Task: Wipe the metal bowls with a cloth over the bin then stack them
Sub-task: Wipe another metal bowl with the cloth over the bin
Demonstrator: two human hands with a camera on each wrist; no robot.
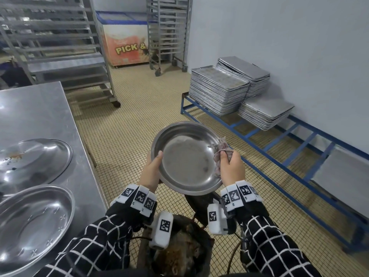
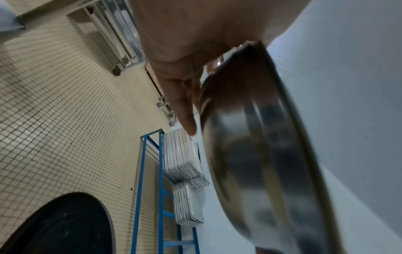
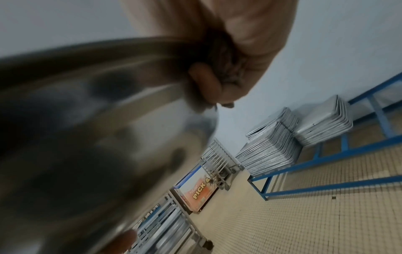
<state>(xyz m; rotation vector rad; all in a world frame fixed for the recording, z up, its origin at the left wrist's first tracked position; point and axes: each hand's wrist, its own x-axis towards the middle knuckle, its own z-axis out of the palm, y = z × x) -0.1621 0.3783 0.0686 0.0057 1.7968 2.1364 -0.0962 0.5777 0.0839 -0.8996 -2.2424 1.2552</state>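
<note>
The left hand [image 1: 150, 172] is gripping the tilted metal bowl [image 1: 187, 158] by its rim above the bin [image 1: 179, 248]. The right hand [image 1: 232, 166] is pressing a cloth [image 1: 219, 154] against the bowl's right inner wall. Two more bowls [image 1: 34, 224] are lying on the steel table [image 1: 40, 112] at left.

Steel table [image 1: 40, 108] bears two metal bowls [image 1: 34, 158] [image 1: 34, 222], well apart from floor bin [image 1: 179, 252]

Commercial kitchen: tray racks [image 1: 56, 47], stacked baking trays [image 1: 218, 89], steel table [image 1: 40, 116].

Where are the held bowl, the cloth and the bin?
held bowl [image 1: 185, 156], head view, inner base.
cloth [image 1: 220, 148], head view, bunched part above the right hand's fingers.
bin [image 2: 60, 228], left wrist view, dark interior.
</note>
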